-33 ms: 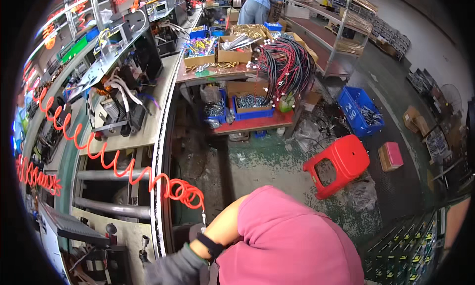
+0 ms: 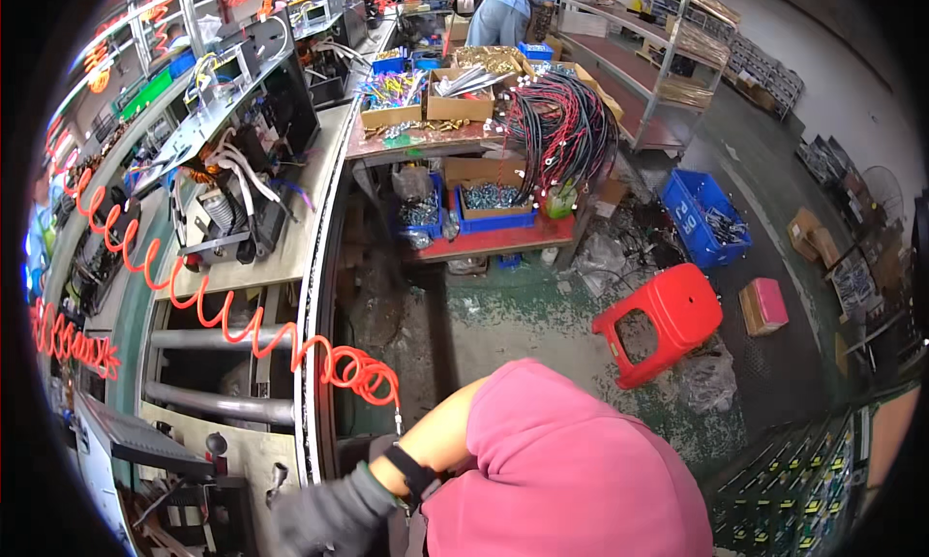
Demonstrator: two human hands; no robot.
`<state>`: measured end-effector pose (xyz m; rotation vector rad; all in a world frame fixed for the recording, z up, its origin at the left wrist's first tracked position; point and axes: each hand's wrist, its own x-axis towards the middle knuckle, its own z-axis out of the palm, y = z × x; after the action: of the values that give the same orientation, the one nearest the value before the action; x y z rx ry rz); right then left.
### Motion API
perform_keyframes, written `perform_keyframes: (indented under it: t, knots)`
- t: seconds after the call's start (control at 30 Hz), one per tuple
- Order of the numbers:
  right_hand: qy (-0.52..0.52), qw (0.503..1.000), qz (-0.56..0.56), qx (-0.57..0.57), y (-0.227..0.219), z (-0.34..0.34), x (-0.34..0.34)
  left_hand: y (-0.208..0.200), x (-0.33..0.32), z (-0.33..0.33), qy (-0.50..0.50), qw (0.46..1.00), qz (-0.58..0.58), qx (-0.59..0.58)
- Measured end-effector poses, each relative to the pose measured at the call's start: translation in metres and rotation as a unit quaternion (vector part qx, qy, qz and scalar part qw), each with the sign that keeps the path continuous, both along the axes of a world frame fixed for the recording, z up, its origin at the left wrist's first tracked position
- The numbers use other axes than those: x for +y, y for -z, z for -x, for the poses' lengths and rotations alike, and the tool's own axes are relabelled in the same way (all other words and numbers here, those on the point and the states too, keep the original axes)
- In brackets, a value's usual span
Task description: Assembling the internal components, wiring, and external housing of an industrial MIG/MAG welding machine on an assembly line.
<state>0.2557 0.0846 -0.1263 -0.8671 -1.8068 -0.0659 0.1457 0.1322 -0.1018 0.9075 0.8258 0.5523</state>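
Observation:
My right arm comes in from the lower right in a pink sleeve (image 2: 571, 460), bent at the elbow, with a black band (image 2: 411, 473) at the wrist. My right hand (image 2: 329, 518), in a dark grey glove, is over the conveyor's near edge; its fingers are smeared and partly cut off by the frame. Right beside its fingertips stands a small metal fitting (image 2: 278, 478); whether they touch cannot be made out. An orange-red coiled air hose (image 2: 358, 375) runs down to a metal connector behind my forearm. My left hand is out of view.
Bare metal rollers (image 2: 223, 402) lie ahead of a machine chassis (image 2: 227, 228) on a board. A bench holds cartons of parts and a cable bundle (image 2: 561, 131). On the floor are a red stool (image 2: 668, 320) and a blue crate (image 2: 704, 218). Another person (image 2: 503, 15) stands far off.
My right hand has shifted slightly up and left, closer to the small metal fitting, covering its lower part. The rest looks the same.

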Motion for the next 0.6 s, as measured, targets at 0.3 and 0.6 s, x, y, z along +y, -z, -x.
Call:
perform_keyframes:
  t: [0.3,0.6]
  knots:
    - [0.238,0.937,0.21,0.144,0.009,-0.064,0.084,-0.008,0.015,0.039,-0.086,0.996,-0.01,0.032]
    - [0.291,0.915,0.28,-0.002,0.001,-0.025,0.168,0.0,0.038,0.068,-0.196,0.978,0.001,0.064]
